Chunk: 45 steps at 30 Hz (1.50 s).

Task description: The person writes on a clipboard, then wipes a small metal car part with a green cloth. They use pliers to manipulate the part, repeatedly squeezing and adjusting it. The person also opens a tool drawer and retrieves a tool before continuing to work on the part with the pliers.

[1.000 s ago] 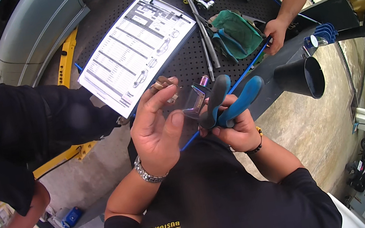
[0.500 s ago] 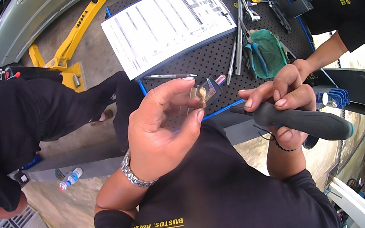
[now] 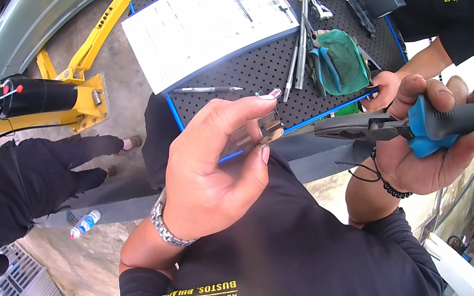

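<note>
Head cam: my left hand [image 3: 209, 168] pinches a small metal-and-clear part [image 3: 271, 123] around the perforated tabletop's [image 3: 256, 76] near edge; right hand [image 3: 424, 160] loosely wraps combination pliers [image 3: 381, 126] off to the right. Fingertip-only grip, so a plier bump could probably drop it.

Left hand [image 3: 206, 169] was at near edge of counter [image 3: 258, 69], thumb and index pinching; right hand [image 3: 418, 163] off its near-right corner, palm up, fingers curled.

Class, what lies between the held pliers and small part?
In the head view, nothing lies between the pliers and small part; the blue table edge shows behind.
</note>
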Motion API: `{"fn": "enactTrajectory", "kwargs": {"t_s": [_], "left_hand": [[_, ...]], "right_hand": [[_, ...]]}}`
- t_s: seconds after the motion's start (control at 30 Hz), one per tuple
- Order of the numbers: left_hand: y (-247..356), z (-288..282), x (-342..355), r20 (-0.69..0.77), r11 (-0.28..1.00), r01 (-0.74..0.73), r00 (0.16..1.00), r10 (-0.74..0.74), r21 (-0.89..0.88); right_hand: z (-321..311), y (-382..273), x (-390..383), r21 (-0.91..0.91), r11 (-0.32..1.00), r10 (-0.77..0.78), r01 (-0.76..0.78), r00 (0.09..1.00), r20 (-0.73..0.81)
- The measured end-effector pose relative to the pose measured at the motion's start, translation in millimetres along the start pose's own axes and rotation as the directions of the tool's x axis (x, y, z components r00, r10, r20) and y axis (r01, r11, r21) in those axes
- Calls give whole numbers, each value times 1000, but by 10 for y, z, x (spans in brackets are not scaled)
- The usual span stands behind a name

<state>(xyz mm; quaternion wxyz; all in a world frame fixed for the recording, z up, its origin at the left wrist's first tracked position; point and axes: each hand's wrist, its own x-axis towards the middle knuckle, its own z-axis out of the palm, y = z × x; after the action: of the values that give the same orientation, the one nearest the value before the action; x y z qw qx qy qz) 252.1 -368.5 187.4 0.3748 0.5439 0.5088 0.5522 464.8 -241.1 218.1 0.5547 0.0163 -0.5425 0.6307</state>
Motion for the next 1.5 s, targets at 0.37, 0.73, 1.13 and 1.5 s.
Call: {"fn": "enactTrajectory", "kwargs": {"t_s": [0.37,0.73,1.13,1.5], "left_hand": [[42,272,122,-108,952,-69,993,39,-297],[129,226,103,-41,937,2,999,-17,-349],[-8,71,136,166,918,-77,974,152,-388],[-202,167,150,124,824,15,990,67,-567]], "right_hand": [[258,33,96,201,971,-94,128,981,-171],[301,38,114,39,997,-55,61,987,-152],[331,146,267,39,999,-5,27,884,-467],[345,320,236,147,987,21,72,835,-549]]}}
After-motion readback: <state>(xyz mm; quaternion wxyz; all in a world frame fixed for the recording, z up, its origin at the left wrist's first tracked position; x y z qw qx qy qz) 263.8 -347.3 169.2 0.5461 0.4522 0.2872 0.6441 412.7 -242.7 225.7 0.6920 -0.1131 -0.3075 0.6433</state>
